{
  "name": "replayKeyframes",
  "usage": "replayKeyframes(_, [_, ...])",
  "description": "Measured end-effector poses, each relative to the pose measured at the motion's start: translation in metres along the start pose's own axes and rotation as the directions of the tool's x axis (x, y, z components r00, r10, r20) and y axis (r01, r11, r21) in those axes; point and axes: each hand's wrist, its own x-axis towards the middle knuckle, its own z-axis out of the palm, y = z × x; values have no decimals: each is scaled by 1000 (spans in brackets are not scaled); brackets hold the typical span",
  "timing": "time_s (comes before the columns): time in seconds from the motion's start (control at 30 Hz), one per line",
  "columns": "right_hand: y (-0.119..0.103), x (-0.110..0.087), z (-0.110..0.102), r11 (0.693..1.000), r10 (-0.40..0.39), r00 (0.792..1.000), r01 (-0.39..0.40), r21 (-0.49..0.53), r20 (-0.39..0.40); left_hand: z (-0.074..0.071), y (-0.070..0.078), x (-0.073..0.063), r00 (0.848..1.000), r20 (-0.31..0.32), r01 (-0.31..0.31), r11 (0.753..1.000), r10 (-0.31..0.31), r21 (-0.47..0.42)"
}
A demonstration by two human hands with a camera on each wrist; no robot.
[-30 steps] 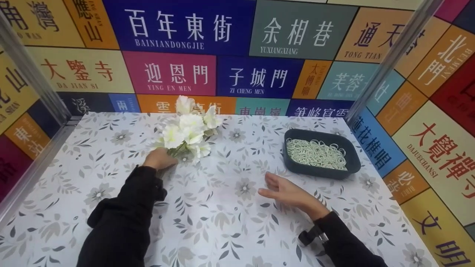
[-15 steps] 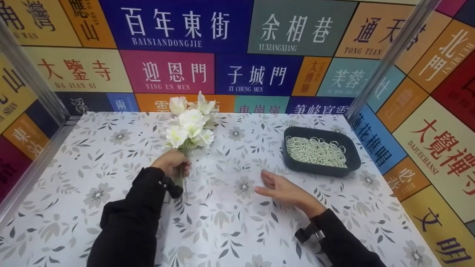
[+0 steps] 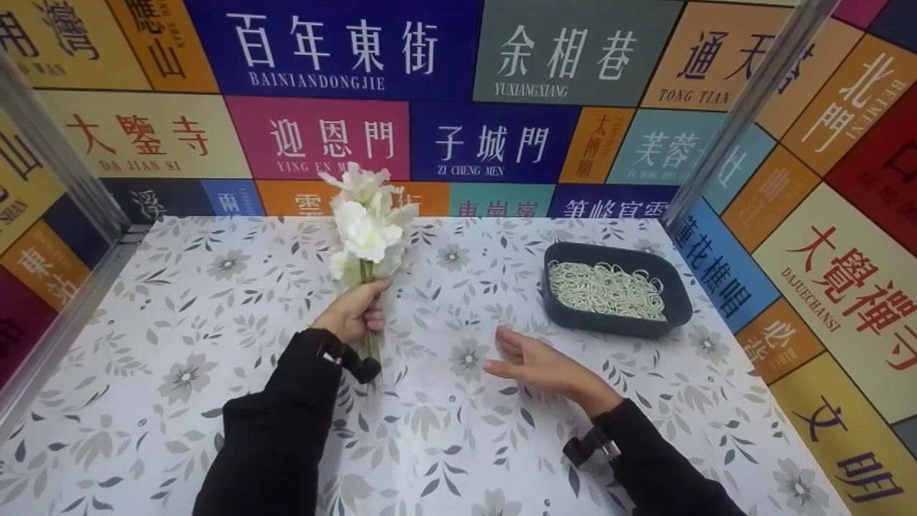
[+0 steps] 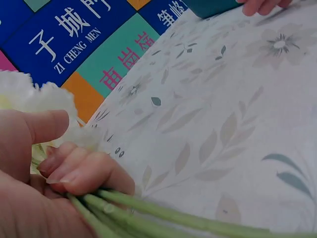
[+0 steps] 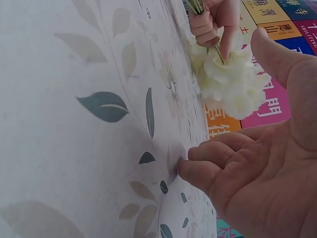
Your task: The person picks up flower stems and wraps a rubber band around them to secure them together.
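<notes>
I see the left hand (image 3: 352, 314) gripping white, ruffled flowers (image 3: 369, 228) by green stems (image 4: 151, 213) over the pale leaf-printed table (image 3: 423, 437); the left-wrist view crops their lower ends. Right hand (image 3: 542, 364): thumb and fingers apart.

A white table covering (image 3: 401, 473) printed with grey flowers and leaves reaches back to a wall (image 3: 444, 104) of coloured panels lettered in Chinese characters and Latin capitals. There, a dark blue panel (image 3: 340, 54) reading BAINIANDONGJIE adjoins a grey panel (image 3: 591, 50) and sits above a pink panel (image 3: 319, 136). 2 shiny posts (image 3: 745, 111) mark the back corners.
</notes>
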Motion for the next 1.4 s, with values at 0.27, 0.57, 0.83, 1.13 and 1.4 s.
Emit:
replayKeyframes(0.27, [-14,9,9,1000,-22,999,22,13,25,15,-10,1,995,74,-50,968,71,-246])
replayKeyframes(0.57, [-52,20,24,993,-49,998,54,-108,42,51,-21,-9,925,112,-240,785,364,-571])
replayKeyframes(0.83, [-86,23,36,888,-134,988,87,-452,-73,86,-30,-31,802,129,-356,640,583,-682])
replayKeyframes(1.13, [-89,26,44,832,-255,944,102,-545,-212,105,-48,-49,756,159,-336,586,635,-738])
replayKeyframes(1.4, [-90,13,57,688,-274,893,-76,-721,-356,103,-53,-61,856,38,-308,568,515,-764])
